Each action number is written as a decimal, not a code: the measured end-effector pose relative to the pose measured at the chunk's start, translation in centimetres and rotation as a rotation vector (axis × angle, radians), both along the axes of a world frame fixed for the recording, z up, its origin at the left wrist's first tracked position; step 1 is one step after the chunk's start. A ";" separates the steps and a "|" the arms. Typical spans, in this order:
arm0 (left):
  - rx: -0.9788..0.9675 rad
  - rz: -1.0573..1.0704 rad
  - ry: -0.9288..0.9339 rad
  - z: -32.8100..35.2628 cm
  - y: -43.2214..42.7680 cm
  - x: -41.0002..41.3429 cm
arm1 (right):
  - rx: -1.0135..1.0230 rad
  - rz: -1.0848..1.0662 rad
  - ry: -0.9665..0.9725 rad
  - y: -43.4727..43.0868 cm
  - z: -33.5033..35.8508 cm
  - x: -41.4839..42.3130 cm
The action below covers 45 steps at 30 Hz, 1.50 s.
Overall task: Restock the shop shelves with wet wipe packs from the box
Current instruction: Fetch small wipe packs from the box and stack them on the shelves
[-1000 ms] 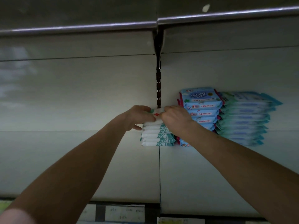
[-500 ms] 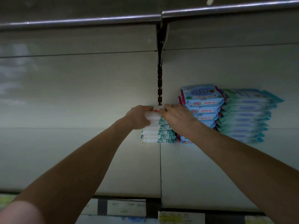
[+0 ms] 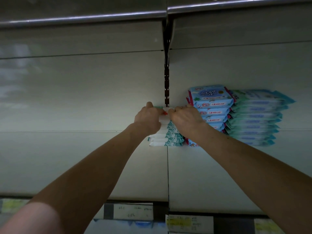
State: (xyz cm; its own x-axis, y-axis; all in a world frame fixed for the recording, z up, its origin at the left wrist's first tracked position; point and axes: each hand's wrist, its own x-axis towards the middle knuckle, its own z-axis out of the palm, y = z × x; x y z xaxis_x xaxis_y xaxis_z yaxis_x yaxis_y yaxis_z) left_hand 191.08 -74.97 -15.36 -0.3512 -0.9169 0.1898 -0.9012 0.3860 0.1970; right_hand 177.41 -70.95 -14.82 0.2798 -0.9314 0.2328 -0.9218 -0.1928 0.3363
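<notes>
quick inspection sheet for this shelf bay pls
Surface: pale shelf with a seam running down its middle.
Job's things: white-and-teal stack beside the blue stack, then a paler teal stack; box not in view.
Clutter: nothing seen.
Grippers: left hand and right hand both grip the top of the white-and-teal stack.
Cables: nothing seen.
Surroundings: slotted upright behind, metal rail of the shelf above, price labels on the front edge; dim light.
</notes>
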 end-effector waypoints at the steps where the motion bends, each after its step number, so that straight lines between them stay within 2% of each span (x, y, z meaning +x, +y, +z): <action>1: -0.005 -0.011 -0.009 0.0 0.0 -0.1 | 0.004 -0.002 0.000 0.1 0.1 -0.1; 14: -0.034 0.029 -0.147 0.2 0.8 -0.1 | 0.021 -0.017 0.036 0.8 0.5 0.4; 26: -0.090 0.133 -0.154 1.4 5.3 4.0 | -0.033 0.026 -0.029 4.4 1.4 4.7; 38: 0.006 0.449 -0.157 2.3 11.9 15.5 | -0.017 0.347 -0.103 6.9 3.0 16.5; 45: 0.080 0.798 -0.183 3.0 18.1 21.0 | 0.033 0.641 -0.119 9.3 3.0 23.0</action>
